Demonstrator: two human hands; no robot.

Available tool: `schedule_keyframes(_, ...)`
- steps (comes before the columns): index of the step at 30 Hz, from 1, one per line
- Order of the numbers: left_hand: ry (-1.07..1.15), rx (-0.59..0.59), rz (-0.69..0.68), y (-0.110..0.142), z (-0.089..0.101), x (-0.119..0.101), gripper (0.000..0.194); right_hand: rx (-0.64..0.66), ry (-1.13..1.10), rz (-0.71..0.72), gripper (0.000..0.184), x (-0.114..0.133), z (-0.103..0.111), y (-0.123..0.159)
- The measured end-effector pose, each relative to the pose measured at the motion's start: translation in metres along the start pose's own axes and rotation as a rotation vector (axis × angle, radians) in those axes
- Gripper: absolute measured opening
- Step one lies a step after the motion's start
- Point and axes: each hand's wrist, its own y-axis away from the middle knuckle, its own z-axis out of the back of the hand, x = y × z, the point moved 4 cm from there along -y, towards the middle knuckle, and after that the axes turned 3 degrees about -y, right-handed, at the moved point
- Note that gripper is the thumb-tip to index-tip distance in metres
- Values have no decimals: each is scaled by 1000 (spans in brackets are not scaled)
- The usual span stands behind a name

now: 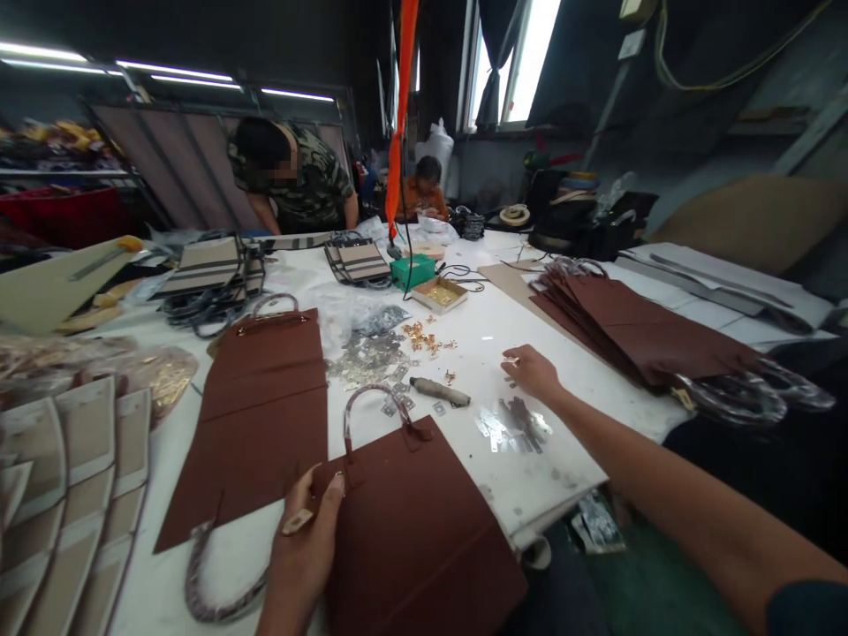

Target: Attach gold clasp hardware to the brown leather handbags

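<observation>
My left hand [306, 530] grips the edge of a brown bag panel [417, 521], thumb on top. A looped handle [377, 393] in clear wrapping is fixed to that panel's upper edge. Between the fingers of this hand a small beige tab [297, 521] also shows. Above the white table, my right hand [530, 371] is closed in a pinch on a small shiny metal piece. Just below it lies a pile of flat metal strips [517, 426]. A grey, tape-wrapped tool [439, 391] rests between the hands, beside gold clasp parts [424, 338] and small metal plates [377, 358].
A second brown panel [258, 424] lies to the left, with curved beige pieces [86, 424] beyond it. Stacked brown panels [636, 327] occupy the right. A green box [412, 272] and a small tray [440, 305] stand mid-table. Two people work across the table.
</observation>
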Motion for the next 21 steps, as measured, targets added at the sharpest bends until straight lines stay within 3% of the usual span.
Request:
schedule_keyframes(2,-129,-42,-120,-4,10,-13,74,12,70,-9,31,-30,2,-21)
schedule_keyframes(4,-275,-184,-325,-2,20,-33,75,57,117,8,30,-46,-4,-34)
schedule_keyframes(6,-383,-298,-529,5,25,-55,66,102,146,29,27,-52,-11,-44)
schedule_keyframes(8,-414,-298,-687,11,22,-75,53,124,164,49,26,-52,-16,-53)
schedule_keyframes(12,-401,-48,-823,13,-2,-107,29,86,152,126,24,-38,-11,-58)
schedule_keyframes(14,-424,86,-833,7,-20,-118,28,30,-12,150,24,-22,-3,-46)
schedule_keyframes(16,-486,216,-857,0,-39,-127,34,59,-305,130,27,-1,-1,-20)
schedule_keyframes(18,-563,337,-898,-8,-56,-134,34,199,-589,96,30,28,-9,18)
schedule_keyframes(21,-639,450,-956,-21,-71,-142,22,382,-818,118,18,75,-29,86)
